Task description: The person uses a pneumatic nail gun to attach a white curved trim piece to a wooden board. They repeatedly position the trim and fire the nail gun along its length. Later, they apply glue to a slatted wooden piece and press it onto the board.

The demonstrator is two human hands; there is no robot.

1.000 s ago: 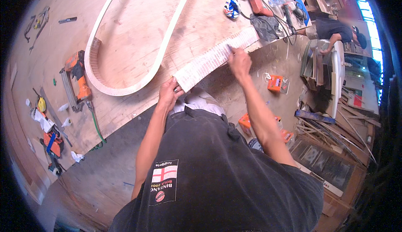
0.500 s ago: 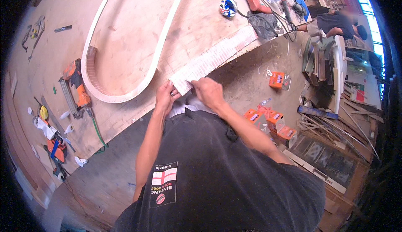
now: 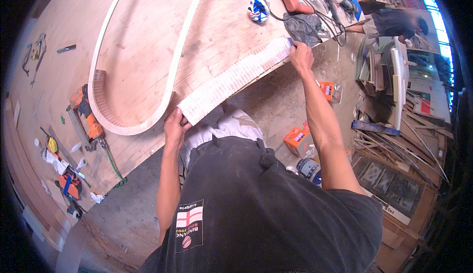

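Note:
A pale wooden strip scored with many crosswise cuts [image 3: 234, 79] lies along the near edge of the workbench [image 3: 143, 21]. Its near left end is gripped by my left hand [image 3: 174, 126], fingers curled round the corner. At the far right end, my right hand [image 3: 301, 57] closes on the strip's other corner, that arm stretched out. Just left of the strip, a U-shaped bent wooden band [image 3: 129, 129] stands on edge on the bench, with similar cuts showing on its inner curve.
An orange nail gun [image 3: 92, 125] with a green hose [image 3: 113, 162] rests left of the band. Beyond the strip lie a black plastic bag [image 3: 301, 28], a red power tool [image 3: 294, 0] and cables. Orange boxes [image 3: 296, 140] stand on the floor; another person [image 3: 391, 22] is at right.
My right hand has moved from the strip's near end out to its far end. My left hand stays at the near end. The whole view has shifted slightly.

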